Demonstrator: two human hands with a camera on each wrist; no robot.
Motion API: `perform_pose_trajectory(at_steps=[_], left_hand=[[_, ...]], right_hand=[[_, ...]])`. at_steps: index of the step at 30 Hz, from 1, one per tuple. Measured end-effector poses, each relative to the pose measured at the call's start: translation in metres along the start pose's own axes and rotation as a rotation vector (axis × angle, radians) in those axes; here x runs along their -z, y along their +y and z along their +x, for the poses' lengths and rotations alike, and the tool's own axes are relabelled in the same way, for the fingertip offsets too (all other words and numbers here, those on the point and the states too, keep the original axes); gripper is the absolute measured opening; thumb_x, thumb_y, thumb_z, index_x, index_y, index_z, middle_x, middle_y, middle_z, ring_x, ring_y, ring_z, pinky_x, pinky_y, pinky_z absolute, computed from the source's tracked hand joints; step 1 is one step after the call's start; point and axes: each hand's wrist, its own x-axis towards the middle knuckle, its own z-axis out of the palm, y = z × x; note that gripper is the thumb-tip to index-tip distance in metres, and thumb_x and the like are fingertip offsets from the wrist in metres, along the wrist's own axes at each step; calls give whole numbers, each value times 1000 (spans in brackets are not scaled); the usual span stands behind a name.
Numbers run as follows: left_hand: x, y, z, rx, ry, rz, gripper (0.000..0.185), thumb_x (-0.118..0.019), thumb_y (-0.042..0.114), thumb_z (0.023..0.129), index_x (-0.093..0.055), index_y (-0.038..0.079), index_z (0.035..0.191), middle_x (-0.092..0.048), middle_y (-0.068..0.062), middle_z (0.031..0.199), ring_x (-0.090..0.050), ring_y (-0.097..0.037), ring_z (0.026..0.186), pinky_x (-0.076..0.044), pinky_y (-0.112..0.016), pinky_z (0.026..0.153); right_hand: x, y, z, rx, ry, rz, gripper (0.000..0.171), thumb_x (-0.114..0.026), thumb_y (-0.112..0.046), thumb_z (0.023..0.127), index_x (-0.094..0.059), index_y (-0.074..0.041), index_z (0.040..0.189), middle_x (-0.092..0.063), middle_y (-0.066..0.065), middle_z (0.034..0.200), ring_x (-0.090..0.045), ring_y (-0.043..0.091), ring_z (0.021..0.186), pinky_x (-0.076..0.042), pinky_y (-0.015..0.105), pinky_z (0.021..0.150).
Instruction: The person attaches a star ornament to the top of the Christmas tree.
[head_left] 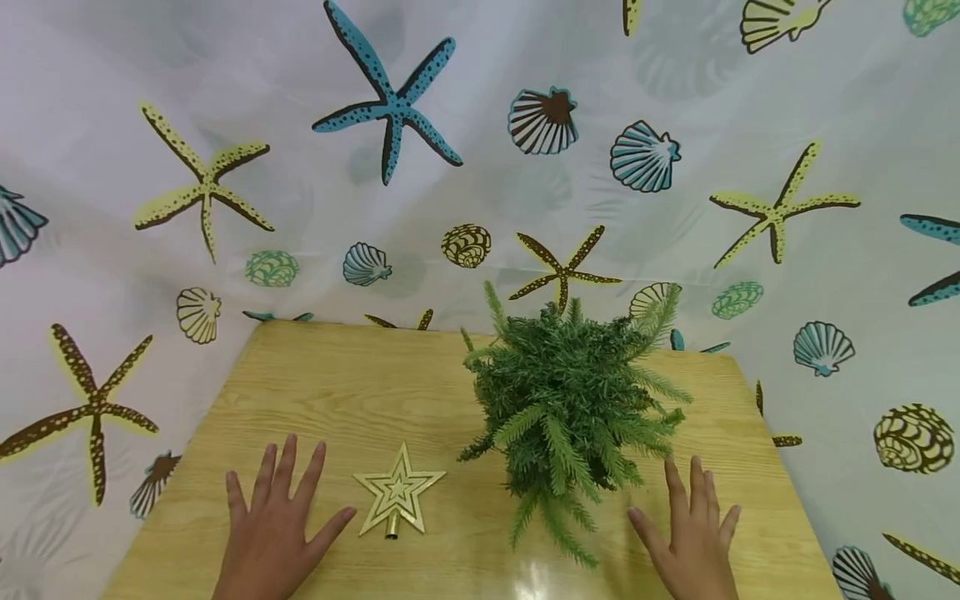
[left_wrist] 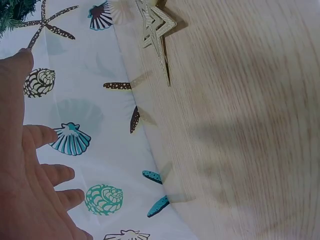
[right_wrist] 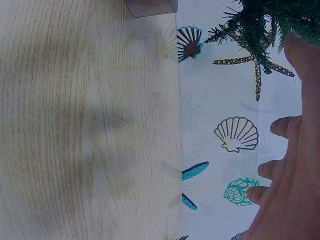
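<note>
1. Gold star [head_left: 399,492]: lies on the wooden table [head_left: 337,383], between the two hands and nearer the left. Its top point faces the far table edge; its tubular socket faces the near edge.

2. Green plant [head_left: 570,392]: stands on the table to the right of the star, well apart from it. Sprigs spread on all sides, with some drooping toward the near edge.

3. Left hand [head_left: 277,525]: back of hand upward, fingers extended and spread, holding nothing. The thumb angles toward the star's lower left point, with a small gap between them.

4. Right hand [head_left: 693,533]: fingers extended, thumb spread toward the plant, holding nothing. The index fingertip is near the plant's lower right sprigs; whether they touch cannot be determined.

5. Hand height: contact between either palm and the table cannot be confirmed.

6. Printed cloth [head_left: 465,192]: surrounds the table at the rear and sides; bears starfish and shell motifs.

7. Obstructed and cropped items: foliage conceals the plant's base and part of the far table edge. The lower frame edge of the head view cuts off both hands toward the wrists. The left wrist view crops the star at the top. In the right wrist view, a block-like object [right_wrist: 151,7] is cropped at the top and cannot be identified.
</note>
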Motion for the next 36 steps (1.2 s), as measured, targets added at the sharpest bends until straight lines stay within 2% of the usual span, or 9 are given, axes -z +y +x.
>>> perform_pose_trajectory(at_steps=[11, 16, 22, 25, 30, 36], left_hand=[[0, 2, -2, 11, -15, 13, 91, -58, 67, 81, -26, 19, 152, -23, -22, 153, -15, -43, 140, 6, -70, 103], [-2, 4, -4, 11, -12, -21, 92, -61, 65, 81, -27, 18, 152, -29, -23, 150, -23, -45, 137, -9, -69, 104], [-8, 6, -4, -3, 6, -58, 92, -64, 62, 80, -29, 14, 151, -39, -24, 143, -39, -45, 127, -30, -64, 96], [-11, 8, -4, -5, 12, -67, 89, -65, 61, 81, -35, 10, 148, -44, -23, 139, -43, -44, 122, -34, -63, 92], [-14, 11, -4, 23, 0, -82, 81, -64, 58, 84, -45, 5, 141, -48, -22, 135, -48, -42, 118, -37, -64, 86], [-18, 14, -4, 77, -21, -136, 75, -63, 56, 86, -50, 2, 136, -57, -20, 124, -55, -41, 107, -41, -62, 76]], right_hand=[[-5, 0, -6, 6, 10, 44, 84, -57, -51, 92, -11, -17, 155, 0, 25, 156, -3, 50, 139, 16, 75, 94], [-3, -2, -7, 14, 10, 88, 83, -58, -47, 93, -12, -14, 154, -4, 27, 155, -10, 53, 136, 12, 76, 95], [1, -4, -3, 51, 59, 196, 77, -59, -39, 94, -18, -10, 153, -13, 24, 154, -14, 49, 137, -3, 75, 99], [2, -5, -1, 73, 98, 254, 75, -61, -35, 94, -20, -12, 152, -19, 23, 153, -19, 48, 136, -14, 73, 98], [7, -11, -1, 47, 123, 338, 71, -60, -32, 96, -20, -16, 152, -26, 18, 151, -27, 42, 135, -30, 63, 96], [12, -17, -1, 68, 206, 376, 59, -58, -21, 97, -31, -15, 149, -38, 13, 143, -42, 35, 125, -37, 56, 93]])
